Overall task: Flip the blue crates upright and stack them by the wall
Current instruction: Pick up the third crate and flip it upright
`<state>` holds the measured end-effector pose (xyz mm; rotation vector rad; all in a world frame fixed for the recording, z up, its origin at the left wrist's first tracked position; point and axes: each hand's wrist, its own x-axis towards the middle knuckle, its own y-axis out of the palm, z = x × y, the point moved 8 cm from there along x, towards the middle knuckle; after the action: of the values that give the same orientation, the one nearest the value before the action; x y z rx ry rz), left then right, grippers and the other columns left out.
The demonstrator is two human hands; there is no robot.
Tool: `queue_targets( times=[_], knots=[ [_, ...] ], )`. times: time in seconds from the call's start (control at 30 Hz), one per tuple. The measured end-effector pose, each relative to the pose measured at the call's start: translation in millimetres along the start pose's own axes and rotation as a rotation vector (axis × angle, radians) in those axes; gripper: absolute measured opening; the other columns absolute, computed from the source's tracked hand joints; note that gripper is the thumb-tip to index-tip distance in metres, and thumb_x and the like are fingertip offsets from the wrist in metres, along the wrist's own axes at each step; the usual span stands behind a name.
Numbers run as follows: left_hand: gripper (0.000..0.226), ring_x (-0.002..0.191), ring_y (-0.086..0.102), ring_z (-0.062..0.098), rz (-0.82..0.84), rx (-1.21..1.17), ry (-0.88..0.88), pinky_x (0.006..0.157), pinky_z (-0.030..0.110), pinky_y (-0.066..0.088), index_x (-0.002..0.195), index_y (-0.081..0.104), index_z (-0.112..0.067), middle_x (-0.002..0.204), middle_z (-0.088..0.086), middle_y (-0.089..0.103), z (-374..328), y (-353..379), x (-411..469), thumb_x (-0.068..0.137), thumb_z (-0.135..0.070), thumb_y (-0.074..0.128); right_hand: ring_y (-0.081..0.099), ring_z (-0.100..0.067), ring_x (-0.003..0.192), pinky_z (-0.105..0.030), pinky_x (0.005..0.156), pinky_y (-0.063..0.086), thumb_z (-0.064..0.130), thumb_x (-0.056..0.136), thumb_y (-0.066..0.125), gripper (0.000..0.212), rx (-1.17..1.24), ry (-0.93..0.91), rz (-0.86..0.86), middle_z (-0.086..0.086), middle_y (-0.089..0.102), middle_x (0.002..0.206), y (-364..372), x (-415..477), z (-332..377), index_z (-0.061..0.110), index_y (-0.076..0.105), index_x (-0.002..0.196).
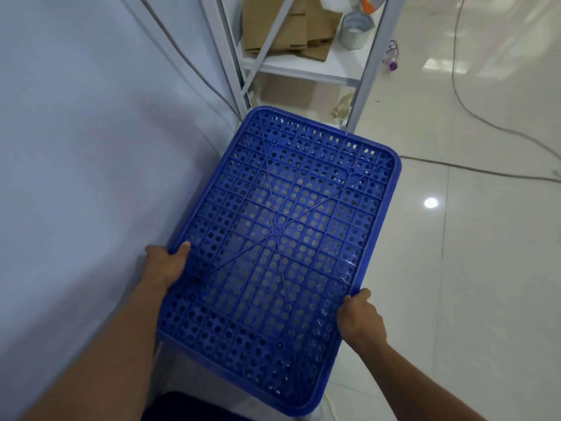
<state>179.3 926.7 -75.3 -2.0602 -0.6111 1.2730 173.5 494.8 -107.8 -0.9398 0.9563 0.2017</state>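
My left hand (165, 264) and my right hand (358, 319) each clamp a long side of the blue crate (279, 238), close to its near end. The crate is upside down: its perforated base faces me, the open mouth turned away toward the floor. Its long axis runs straight out from my body toward the metal shelf rack (306, 71), so the far end hangs well beyond my grip. The left hand sits a little farther forward than the right. Both hands are closed on the rim, the left thumb (183, 249) lying over the base edge and the remaining fingers curled under, out of sight. The wall (91, 132) is just beside the crate's left side. To turn it upright I judge I must roll it about that long axis.
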Motion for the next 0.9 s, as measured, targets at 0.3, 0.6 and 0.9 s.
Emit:
queue_targets(
  times=[0.3, 0.6, 0.9],
  knots=[
    [0.057, 0.108, 0.061, 0.039, 0.034, 0.268, 0.183, 0.089, 0.045, 0.050, 0.125, 0.055, -0.003, 0.122, 0.020, 0.062, -20, 42, -50, 0.094, -0.051, 0.055, 0.060, -0.041, 0.104, -0.040, 0.080, 0.043, 0.015, 0.096, 0.039, 0.031, -0.179, 0.000, -0.110, -0.022, 0.061, 0.116, -56, 16, -53, 0.000, 0.036, 0.123],
    [0.048, 0.074, 0.062, 0.025, 0.123, 0.308, 0.283, 0.060, 0.035, 0.045, 0.096, 0.055, -0.010, 0.079, 0.005, 0.061, -49, 118, -163, 0.092, -0.057, 0.054, 0.060, -0.037, 0.108, -0.037, 0.077, 0.040, 0.027, 0.101, 0.038, 0.033, -0.312, 0.019, -0.151, -0.019, 0.061, 0.119, -166, 20, -149, 0.003, 0.038, 0.124],
    [0.055, 0.076, 0.058, 0.026, 0.152, 0.326, 0.275, 0.060, 0.033, 0.041, 0.095, 0.057, -0.004, 0.089, 0.012, 0.064, -67, 222, -297, 0.092, -0.059, 0.051, 0.061, -0.036, 0.107, -0.038, 0.078, 0.043, 0.027, 0.102, 0.035, 0.031, -0.372, 0.005, -0.176, -0.018, 0.062, 0.119, -267, 36, -282, 0.005, 0.042, 0.122]
  ],
)
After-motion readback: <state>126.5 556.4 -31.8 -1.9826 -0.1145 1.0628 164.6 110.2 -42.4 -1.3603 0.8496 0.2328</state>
